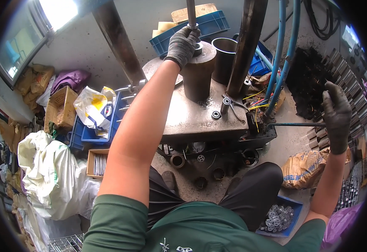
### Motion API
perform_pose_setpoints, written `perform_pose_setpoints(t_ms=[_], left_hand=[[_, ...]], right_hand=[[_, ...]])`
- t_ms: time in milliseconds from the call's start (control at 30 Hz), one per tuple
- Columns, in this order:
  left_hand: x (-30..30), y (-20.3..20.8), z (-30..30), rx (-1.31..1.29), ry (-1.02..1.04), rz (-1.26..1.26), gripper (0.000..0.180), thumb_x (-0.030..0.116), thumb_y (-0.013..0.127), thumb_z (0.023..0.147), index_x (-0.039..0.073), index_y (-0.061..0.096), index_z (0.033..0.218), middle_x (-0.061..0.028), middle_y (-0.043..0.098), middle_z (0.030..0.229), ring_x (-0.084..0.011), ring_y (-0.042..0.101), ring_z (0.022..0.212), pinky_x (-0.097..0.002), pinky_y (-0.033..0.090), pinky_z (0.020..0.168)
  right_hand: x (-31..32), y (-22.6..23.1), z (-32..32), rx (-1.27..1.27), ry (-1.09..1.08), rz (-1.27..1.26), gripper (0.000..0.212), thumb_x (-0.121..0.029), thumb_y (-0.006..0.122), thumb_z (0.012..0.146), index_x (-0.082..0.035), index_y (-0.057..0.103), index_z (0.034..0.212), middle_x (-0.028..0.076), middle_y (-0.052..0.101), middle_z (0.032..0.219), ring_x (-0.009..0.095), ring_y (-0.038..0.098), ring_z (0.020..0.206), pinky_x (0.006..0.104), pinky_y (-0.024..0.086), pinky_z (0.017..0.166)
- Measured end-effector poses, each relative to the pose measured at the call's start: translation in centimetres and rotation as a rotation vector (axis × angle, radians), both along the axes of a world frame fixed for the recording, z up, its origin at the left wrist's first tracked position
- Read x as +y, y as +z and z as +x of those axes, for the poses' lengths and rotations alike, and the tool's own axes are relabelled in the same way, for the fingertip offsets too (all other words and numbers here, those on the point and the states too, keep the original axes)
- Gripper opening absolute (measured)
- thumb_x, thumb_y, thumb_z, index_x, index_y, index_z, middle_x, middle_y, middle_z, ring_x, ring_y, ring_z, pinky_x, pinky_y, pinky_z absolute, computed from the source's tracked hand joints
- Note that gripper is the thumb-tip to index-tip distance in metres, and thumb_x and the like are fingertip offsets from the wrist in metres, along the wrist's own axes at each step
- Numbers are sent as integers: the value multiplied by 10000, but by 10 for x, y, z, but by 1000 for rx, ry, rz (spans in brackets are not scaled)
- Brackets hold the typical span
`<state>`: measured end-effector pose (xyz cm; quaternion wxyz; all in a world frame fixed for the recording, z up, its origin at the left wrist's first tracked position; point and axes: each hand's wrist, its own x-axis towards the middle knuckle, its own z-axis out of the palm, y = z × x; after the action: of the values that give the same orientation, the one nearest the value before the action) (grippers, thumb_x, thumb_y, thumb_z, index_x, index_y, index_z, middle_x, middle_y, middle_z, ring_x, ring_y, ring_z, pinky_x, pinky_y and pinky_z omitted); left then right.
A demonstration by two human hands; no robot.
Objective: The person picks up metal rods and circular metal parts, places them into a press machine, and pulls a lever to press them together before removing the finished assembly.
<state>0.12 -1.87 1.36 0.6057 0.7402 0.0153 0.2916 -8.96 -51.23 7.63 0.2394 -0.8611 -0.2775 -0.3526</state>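
My left hand (pixel 182 46), in a grey knit glove, reaches up to the press. Its fingers close round a small metal ring (pixel 193 26) at the lower end of the upright rod (pixel 191 11). Below the fingers, a dark ring-shaped part (pixel 198 48) sits on the flat top of a thick steel cylinder (pixel 198 80). Far to the right, my gloved right hand (pixel 337 113) has its fingers raised and apart. Its palm side meets the end of a long thin lever (pixel 299 124), which runs out from the machine.
Small bearing-like rings (pixel 216 114) rest on the steel machine table (pixel 179 119). Blue hoses (pixel 281 63) and loose wires hang at its right. A blue bin (pixel 299 210) of metal rings stands by my right knee. White sacks (pixel 44 172) and boxes crowd the left.
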Motion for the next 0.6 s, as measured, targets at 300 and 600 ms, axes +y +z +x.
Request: perform_pose_setpoints(t_ms=[300,600], left_hand=[[0,1,-5,14,37,38,283,280,734,1058,35,768,1195,-38,750,914,-110,658,815,-299,559,795],[0,0,-5,7,99,98,295,296,754,1038,48,782,1196,-64,781,945,-122,690,826,-311,577,813]], right_hand=[[-25,-26,-90,395,-16,-147,279,-66,698,961,44,697,1217,208,739,1085,325,741,944,402,587,849],[-41,-99,-196,793,29,-655,191,-207,734,803,-41,762,893,201,720,856,425,705,838,517,563,777]])
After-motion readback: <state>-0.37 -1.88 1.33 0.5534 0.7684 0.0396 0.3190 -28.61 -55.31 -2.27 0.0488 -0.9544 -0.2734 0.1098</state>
